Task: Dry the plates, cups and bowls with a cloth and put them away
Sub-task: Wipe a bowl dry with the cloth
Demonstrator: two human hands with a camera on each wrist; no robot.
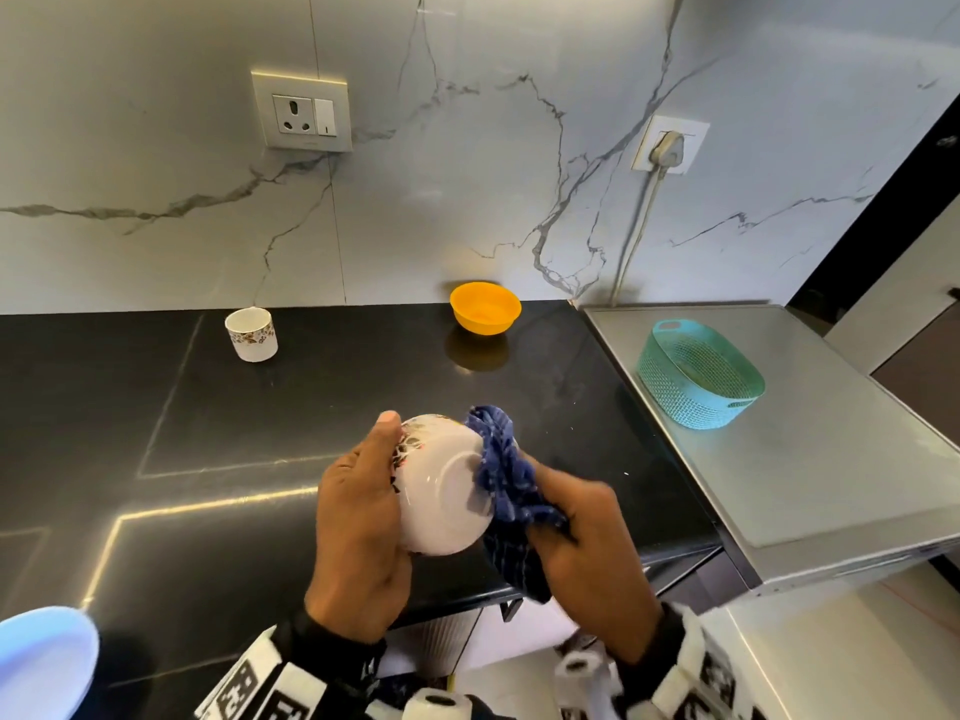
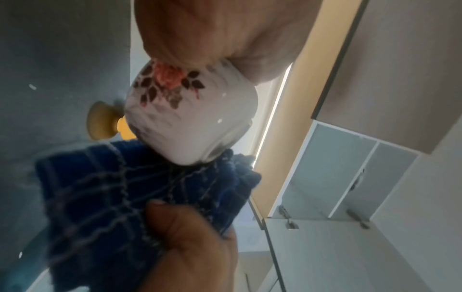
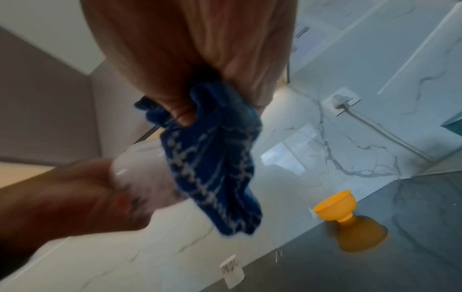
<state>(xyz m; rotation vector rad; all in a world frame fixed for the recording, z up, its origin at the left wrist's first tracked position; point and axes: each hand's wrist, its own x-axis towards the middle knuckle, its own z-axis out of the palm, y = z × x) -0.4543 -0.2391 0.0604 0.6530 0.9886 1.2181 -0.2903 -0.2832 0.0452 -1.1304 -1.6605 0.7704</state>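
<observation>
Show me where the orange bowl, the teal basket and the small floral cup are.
orange bowl (image 1: pixel 485 315): head view, on its outer front wall.
teal basket (image 1: pixel 675 387): head view, on its perforated near side wall.
small floral cup (image 1: pixel 252 339): head view, on its patterned side.

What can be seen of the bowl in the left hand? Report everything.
The bowl is white and glossy, ceramic by its look, with a red rose and dark leaves printed on its outer wall. It is held off the black counter, tipped on its side so its round foot faces the head camera. The left hand grips it by the rim; the blue checked cloth, bunched in the right hand, presses against its base.
</observation>
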